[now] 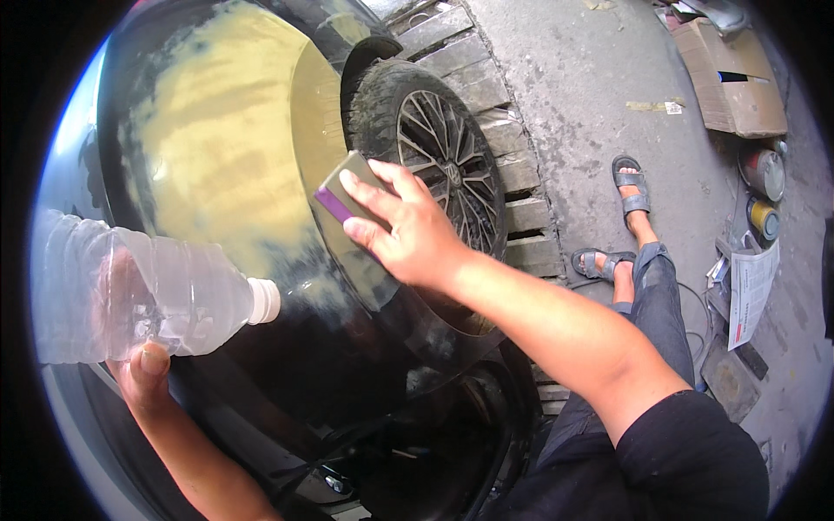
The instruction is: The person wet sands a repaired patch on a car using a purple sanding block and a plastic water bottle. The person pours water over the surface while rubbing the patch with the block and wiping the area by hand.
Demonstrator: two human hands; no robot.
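Observation:
My left hand (146,372) is wrapped round a large clear plastic bottle (195,291) with a white cap. The bottle lies on its side in the air, cap to the right, and my fingers show through its wall. In my right hand (408,224) is a sanding block (334,205) with a grey face and a purple edge. The block lies against the black car fender (287,382), at the rim of the wheel arch. A wide patch of yellow body filler (230,122) covers the fender, feathering into dark paint. Just right of the block stands the car wheel (452,174).
Wooden slats (521,178) line the floor beside the wheel. My sandalled feet (630,195) stand on the concrete. To the far right are a cardboard box (734,82), cans (764,174), a newspaper sheet (751,291) and a cable (695,300). An opening in the car body (434,460) gapes below.

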